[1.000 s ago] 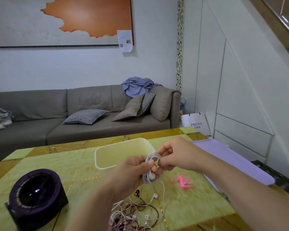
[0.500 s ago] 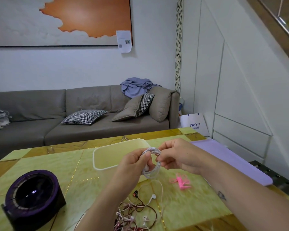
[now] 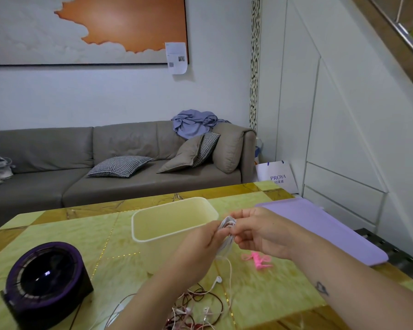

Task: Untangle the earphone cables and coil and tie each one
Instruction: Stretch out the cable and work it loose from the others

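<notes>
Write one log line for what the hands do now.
step: coiling | left hand: holds white cable | right hand: pinches its loops | tangle: on table | tub: beyond hands

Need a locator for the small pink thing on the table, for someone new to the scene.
Start at the yellow-green stone-patterned table. Right of the cream rectangular plastic tub and left of the flat lilac board lies a small bright-pink spiky piece. It alone is solid neon pink, lying apart from the tangled earphone cables.
</notes>
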